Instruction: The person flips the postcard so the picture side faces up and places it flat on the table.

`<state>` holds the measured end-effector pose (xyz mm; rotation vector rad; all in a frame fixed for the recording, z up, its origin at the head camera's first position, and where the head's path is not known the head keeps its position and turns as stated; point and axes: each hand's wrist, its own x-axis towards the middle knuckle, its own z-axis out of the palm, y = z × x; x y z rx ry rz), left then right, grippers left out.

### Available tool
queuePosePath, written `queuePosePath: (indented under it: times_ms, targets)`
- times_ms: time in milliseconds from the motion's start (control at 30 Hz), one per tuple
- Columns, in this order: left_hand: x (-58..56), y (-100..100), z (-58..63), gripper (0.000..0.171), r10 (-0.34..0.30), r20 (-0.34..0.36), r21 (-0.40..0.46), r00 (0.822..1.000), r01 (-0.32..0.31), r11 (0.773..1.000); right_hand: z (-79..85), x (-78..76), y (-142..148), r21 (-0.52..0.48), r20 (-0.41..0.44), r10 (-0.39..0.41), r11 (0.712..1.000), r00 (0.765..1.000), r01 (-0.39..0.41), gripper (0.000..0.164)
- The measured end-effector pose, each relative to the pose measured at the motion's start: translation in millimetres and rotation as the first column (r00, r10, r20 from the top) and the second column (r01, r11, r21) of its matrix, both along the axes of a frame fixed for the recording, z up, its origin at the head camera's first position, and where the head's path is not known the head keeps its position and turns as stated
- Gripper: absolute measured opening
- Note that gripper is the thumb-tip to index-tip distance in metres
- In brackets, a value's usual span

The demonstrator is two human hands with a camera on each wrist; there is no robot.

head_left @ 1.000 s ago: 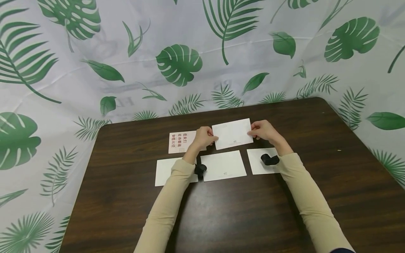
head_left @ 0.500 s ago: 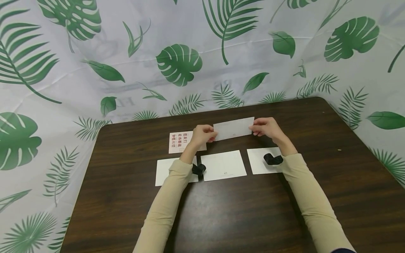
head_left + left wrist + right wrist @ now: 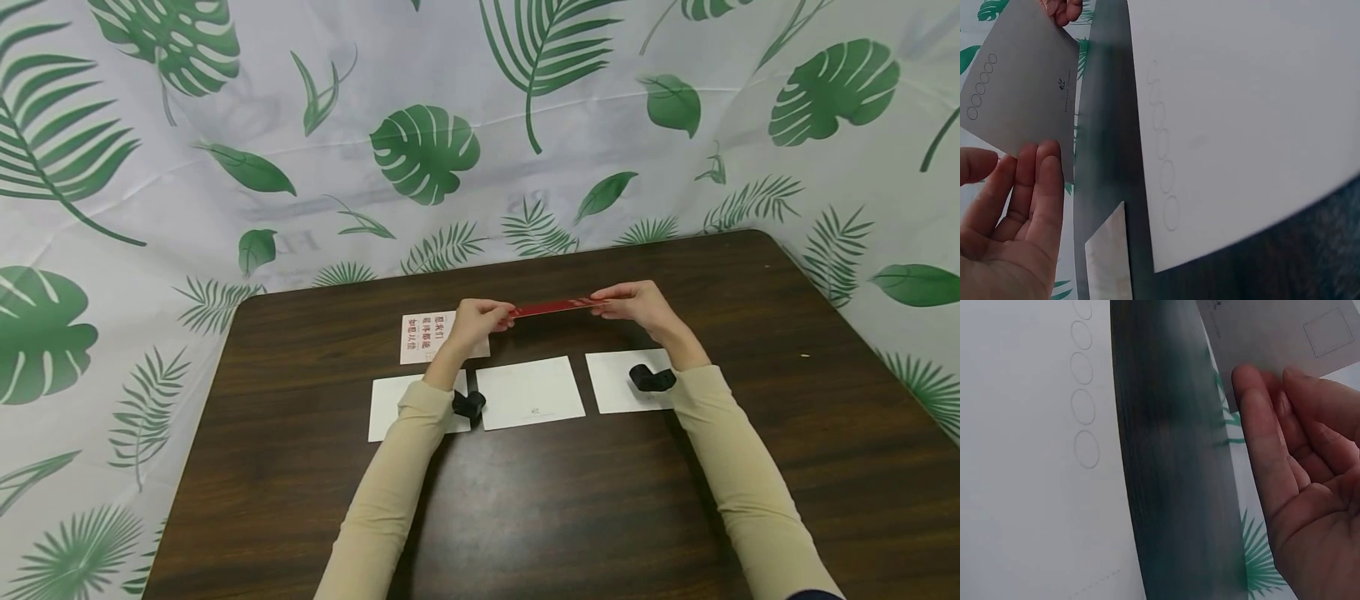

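Observation:
Between my two hands a postcard (image 3: 553, 307) is held up off the table, tilted so its red face shows as a thin strip in the head view. My left hand (image 3: 477, 322) pinches its left end, and my right hand (image 3: 637, 307) pinches the right end. From the left wrist view, the card's pale back (image 3: 1019, 81) carries a row of small printed circles and a tiny logo. A stamp box shows on the back of the card (image 3: 1272, 331) in the right wrist view, close to the thumb and fingers.
Three white postcards lie in a near row: left (image 3: 393, 404), middle (image 3: 530, 393) and right (image 3: 611, 383). Behind the left one rests a card with red Chinese lettering (image 3: 420, 337), partly covered by the left hand. The dark wooden table (image 3: 525, 508) meets a leaf-print cloth (image 3: 330, 208).
The held postcard has tipped from showing its white back to nearly edge-on, with the red face coming into view. Both hands have turned with it, and the cards on the table have stayed put.

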<state>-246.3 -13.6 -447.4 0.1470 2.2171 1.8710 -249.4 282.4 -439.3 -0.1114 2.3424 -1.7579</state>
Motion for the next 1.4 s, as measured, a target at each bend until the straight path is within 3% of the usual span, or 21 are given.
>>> queuePosePath:
  times_ms: [333, 600, 800, 1100, 1400]
  targets:
    - [1.0, -3.9, -5.7, 0.023, -0.034, 0.0, -0.021, 0.999, 0.034, 0.999, -8.9, -0.3, 2.8, 0.007, 0.124, 0.0, 1.0, 0.992, -0.001, 0.039]
    - [2.1, 0.1, -7.3, 0.021, -0.052, -0.039, -0.119, 0.998, 0.047, 0.992, -18.3, -2.6, 1.5, 0.159, 0.055, 0.022, 0.987, 0.998, -0.031, 0.04]
    - [3.6, 3.0, -6.8, 0.019, -0.073, -0.092, -0.212, 0.993, 0.052, 0.976, -20.2, -3.5, -1.5, 0.212, 0.067, 0.022, 0.977, 0.998, -0.036, 0.039]
    - [5.5, 9.1, -5.4, 0.018, -0.064, -0.108, -0.289, 0.992, 0.031, 0.957, -20.0, -4.2, -4.1, 0.267, 0.076, 0.011, 0.963, 0.997, -0.031, 0.037]
    - [3.7, 14.6, -7.1, 0.018, -0.048, -0.107, -0.326, 0.993, 0.011, 0.945, -13.2, -3.7, -14.9, 0.377, 0.037, 0.0, 0.926, 0.999, -0.014, 0.031]
